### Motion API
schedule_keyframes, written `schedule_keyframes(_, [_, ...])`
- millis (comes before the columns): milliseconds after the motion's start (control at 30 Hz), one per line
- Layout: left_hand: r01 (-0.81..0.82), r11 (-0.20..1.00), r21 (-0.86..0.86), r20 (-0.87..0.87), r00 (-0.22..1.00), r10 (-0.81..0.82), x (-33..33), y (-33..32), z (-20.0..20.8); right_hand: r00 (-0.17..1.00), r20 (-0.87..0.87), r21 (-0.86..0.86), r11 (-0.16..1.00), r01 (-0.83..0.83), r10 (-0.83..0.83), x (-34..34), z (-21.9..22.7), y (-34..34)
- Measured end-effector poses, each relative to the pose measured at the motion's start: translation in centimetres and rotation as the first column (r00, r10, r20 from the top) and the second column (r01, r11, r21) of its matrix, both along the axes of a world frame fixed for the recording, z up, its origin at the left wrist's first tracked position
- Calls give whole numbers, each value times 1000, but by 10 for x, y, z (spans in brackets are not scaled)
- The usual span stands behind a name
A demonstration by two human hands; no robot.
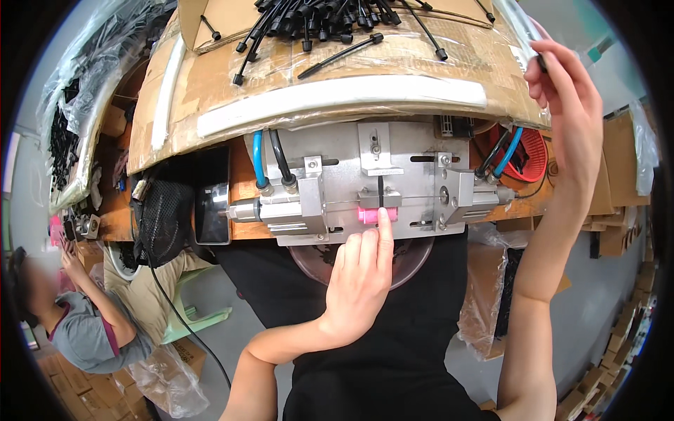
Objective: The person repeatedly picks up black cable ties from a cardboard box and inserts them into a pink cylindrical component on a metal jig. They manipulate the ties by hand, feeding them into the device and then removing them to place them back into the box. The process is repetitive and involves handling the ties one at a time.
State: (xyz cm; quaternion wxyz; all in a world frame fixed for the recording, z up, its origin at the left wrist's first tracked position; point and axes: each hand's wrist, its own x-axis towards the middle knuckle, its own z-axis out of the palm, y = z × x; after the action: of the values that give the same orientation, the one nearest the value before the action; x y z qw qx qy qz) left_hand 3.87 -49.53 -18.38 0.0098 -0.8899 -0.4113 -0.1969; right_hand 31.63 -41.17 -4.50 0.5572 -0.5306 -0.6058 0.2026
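My left hand (359, 279) reaches over a metal fixture (379, 184), index finger stretched out and the other fingers loosely bent. Its fingertip rests at the lower end of a slim black rod (380, 189), against a bright pink block (368, 215) in the middle of the fixture. Nothing shows gripped in this hand. My right hand (565, 88) is raised at the upper right, beside the cardboard. Its fingers are closed on a small black piece (541, 63), mostly hidden by them.
Pneumatic cylinders (295, 210) with blue and black hoses flank the fixture. Many black capped rods (316, 17) lie on the cardboard (463, 67) above. A red basket (535, 156) stands at right, a dark bowl (414, 261) below. A co-worker (91, 316) sits at left.
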Motion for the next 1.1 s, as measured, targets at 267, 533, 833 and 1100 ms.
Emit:
schedule_keyframes(267, [3, 992, -123, 26, 1000, 0, -6, 3, 13, 997, -48, 181, 981, 67, -59, -76, -58, -90])
schedule_keyframes(533, [-198, 955, 219, 324, 938, 120, -68, 184, 82, 917, 393, 22, 997, -77, 63, -148, -147, -118])
schedule_keyframes(833, [-44, 969, -243, 429, 891, 148, -111, 174, 103, 880, 440, -80, 984, -161, 180, -148, -145, -105])
schedule_keyframes(1100, [-189, 975, -119, 649, 728, 221, -102, 98, 83, 874, 480, -9, 997, -78, 73, -148, -148, -115])
